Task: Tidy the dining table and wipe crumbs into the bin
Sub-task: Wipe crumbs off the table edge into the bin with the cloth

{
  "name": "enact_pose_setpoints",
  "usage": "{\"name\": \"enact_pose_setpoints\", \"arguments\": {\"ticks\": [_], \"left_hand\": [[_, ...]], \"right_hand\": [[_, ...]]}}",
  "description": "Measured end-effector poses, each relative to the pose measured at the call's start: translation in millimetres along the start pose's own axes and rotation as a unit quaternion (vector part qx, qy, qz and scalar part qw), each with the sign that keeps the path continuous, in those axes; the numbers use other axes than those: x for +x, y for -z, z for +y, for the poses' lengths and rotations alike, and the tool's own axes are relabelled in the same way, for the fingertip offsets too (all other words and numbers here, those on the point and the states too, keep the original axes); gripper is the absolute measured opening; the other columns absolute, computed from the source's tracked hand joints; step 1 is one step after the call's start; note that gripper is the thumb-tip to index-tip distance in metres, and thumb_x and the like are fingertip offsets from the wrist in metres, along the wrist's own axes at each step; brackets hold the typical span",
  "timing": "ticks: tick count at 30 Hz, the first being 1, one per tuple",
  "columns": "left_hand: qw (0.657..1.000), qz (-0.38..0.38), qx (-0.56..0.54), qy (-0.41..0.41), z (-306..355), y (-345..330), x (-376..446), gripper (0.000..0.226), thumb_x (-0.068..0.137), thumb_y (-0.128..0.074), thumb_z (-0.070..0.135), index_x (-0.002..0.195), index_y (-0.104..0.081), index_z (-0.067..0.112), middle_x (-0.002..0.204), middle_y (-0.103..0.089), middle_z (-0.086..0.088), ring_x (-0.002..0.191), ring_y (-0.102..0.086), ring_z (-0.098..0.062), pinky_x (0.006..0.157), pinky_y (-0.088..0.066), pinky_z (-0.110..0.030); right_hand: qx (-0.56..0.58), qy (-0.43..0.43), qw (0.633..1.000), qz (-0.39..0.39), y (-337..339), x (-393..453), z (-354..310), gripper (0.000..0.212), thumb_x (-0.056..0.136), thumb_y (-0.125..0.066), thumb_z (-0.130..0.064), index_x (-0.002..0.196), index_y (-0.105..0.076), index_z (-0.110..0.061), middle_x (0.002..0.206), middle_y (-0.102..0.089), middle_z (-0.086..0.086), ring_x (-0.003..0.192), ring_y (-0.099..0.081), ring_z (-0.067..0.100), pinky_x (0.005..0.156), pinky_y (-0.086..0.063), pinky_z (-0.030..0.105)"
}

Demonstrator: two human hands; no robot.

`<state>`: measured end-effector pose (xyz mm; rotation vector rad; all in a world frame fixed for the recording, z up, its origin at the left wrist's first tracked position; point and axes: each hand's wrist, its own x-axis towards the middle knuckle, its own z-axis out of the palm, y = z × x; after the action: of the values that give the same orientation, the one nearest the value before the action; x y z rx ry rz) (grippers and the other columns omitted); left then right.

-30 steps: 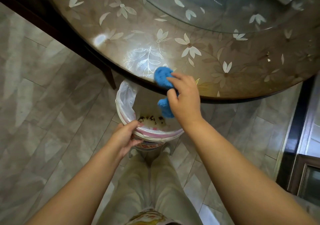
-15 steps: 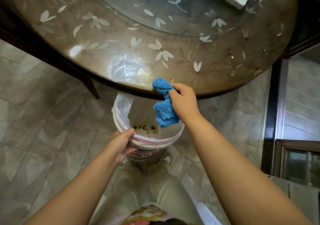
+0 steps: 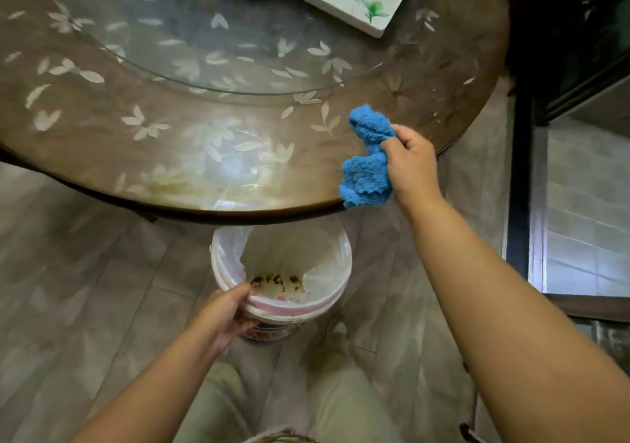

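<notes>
No words, numbers, brands or signs can be read anywhere. The band of print low on the bin (image 3: pixel 269 332), just below its pink rim, is too blurred to make out. The white tray (image 3: pixel 344 6) on the table far above the bin bears only a green flower motif.

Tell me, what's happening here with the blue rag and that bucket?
A person is cleaning a round dining table. Their right hand grips a bunched blue cloth at the table's near edge. Their left hand holds the rim of a bin lined with a plastic bag, set just below the table edge. Dark crumbs already lie in the bottom of the bin. A few small specks show on the table beyond the cloth. A white tray sits on the far side.
</notes>
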<state>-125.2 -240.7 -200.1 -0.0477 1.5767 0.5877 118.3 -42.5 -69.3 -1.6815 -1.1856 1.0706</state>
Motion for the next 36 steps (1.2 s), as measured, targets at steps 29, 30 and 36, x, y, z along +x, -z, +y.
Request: {"name": "enact_pose_setpoints", "arguments": {"ticks": [29, 30, 36], "left_hand": [[0.995, 0.031, -0.081, -0.041, -11.3, -135.3, 35.5, 0.039, 0.087, -0.062, 0.009, 0.123, -0.055, -0.003, 0.105, -0.072, -0.023, 0.09, -0.073, -0.032, 0.066, -0.059, -0.037], [0.996, 0.03, -0.074, -0.041, -10.4, -133.9, 36.9, 0.04, 0.087, -0.062, 0.01, 0.124, -0.055, -0.002, 0.106, -0.072, -0.023, 0.092, -0.073, -0.032, 0.069, -0.059, -0.038], [0.998, 0.008, -0.047, -0.05, -4.5, -131.9, 36.1, 0.055, 0.076, -0.067, 0.018, 0.126, -0.055, -0.003, 0.112, -0.07, -0.025, 0.102, -0.07, -0.034, 0.088, -0.057, -0.044]], "right_hand": [[-0.367, 0.171, 0.898, -0.171, 5.3, 168.9, 47.7, 0.043, 0.09, -0.053, -0.018, 0.132, -0.06, -0.022, 0.15, -0.046, -0.001, 0.139, -0.039, 0.015, 0.111, -0.023, 0.02], [-0.359, 0.171, 0.901, -0.175, 5.6, 168.8, 47.6, 0.042, 0.09, -0.053, -0.017, 0.13, -0.062, -0.022, 0.148, -0.048, -0.002, 0.138, -0.04, 0.014, 0.111, -0.023, 0.02], [-0.287, 0.152, 0.924, -0.202, 8.1, 157.3, 45.1, 0.038, 0.088, -0.055, -0.009, 0.121, -0.069, -0.02, 0.139, -0.057, -0.004, 0.132, -0.047, 0.01, 0.11, -0.026, 0.016]]}}
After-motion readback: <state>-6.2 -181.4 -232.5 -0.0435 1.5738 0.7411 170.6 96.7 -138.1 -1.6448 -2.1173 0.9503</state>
